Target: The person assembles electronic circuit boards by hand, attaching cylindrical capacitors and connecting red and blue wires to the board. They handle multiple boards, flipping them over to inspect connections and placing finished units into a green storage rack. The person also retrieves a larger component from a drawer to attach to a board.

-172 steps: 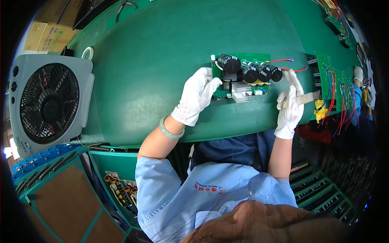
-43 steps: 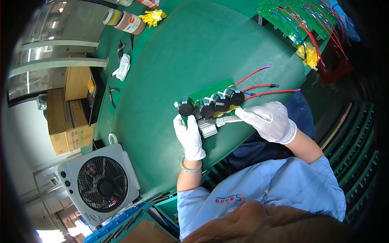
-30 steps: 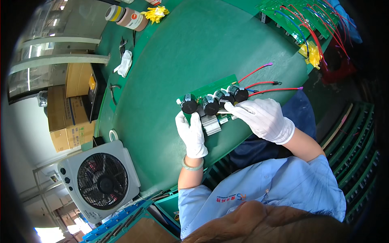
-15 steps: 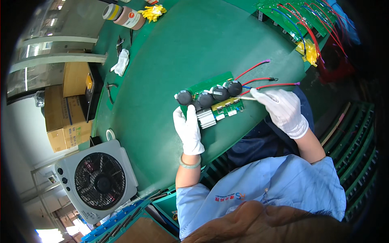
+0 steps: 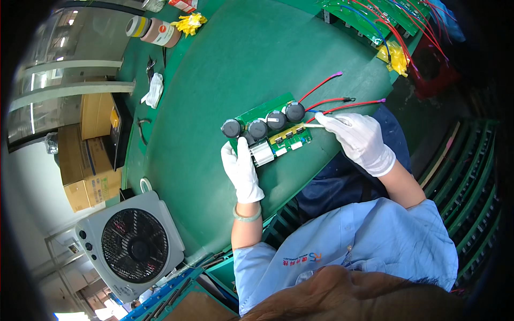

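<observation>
On the smooth green tabletop, just in front of the person, lies one circuit board, its long axis slanting from near left to far right, with three red wires trailing off the right end. It carries four squat black cylinders in a slanting row and one ridged silver metal block. The left hand, in white fabric, pinches the board's near left edge; the gloved right hand's fingers are closed around one slim pale stick.
</observation>
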Demonstrator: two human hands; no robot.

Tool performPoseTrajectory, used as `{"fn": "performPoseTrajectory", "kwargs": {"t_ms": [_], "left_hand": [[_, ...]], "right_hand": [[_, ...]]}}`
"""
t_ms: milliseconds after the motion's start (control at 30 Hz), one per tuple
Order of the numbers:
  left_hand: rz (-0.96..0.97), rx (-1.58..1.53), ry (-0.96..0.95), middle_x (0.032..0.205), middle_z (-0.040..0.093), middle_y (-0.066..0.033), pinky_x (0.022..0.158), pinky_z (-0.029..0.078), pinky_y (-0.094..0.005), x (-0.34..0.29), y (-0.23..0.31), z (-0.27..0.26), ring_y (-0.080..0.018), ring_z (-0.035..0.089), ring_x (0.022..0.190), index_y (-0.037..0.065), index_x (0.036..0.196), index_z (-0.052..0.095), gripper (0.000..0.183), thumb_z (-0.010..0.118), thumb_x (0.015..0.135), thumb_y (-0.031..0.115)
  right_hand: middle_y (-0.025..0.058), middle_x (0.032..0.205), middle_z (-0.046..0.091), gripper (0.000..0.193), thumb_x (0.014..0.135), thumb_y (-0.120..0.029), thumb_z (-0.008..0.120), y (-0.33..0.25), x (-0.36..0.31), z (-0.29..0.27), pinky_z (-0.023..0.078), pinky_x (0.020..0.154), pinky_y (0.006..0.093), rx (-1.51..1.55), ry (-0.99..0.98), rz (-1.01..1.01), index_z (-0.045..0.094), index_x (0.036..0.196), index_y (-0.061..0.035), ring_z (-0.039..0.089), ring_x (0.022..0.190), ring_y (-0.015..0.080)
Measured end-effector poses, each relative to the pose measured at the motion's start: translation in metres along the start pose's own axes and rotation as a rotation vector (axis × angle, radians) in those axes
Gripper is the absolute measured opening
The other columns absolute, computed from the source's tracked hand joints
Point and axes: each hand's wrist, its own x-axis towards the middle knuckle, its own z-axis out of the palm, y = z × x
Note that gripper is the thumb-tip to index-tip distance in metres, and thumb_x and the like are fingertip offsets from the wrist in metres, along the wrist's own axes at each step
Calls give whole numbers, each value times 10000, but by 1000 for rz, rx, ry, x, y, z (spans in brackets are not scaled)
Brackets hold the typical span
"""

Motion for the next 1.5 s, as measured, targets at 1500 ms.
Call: {"fn": "performPoseTrajectory", "kwargs": {"t_ms": [1500], "left_hand": [[38, 48, 13, 987, 627, -39, 773, 480, -239, -2, 5, -6, -73, 559, 851, -29, 1167, 557, 321, 701, 946, 154]], "right_hand": [[46, 940, 732, 451, 744, -28, 678, 12, 7, 8, 546, 685, 342, 88, -62, -47, 724, 1185, -107, 688, 794, 218]]}}
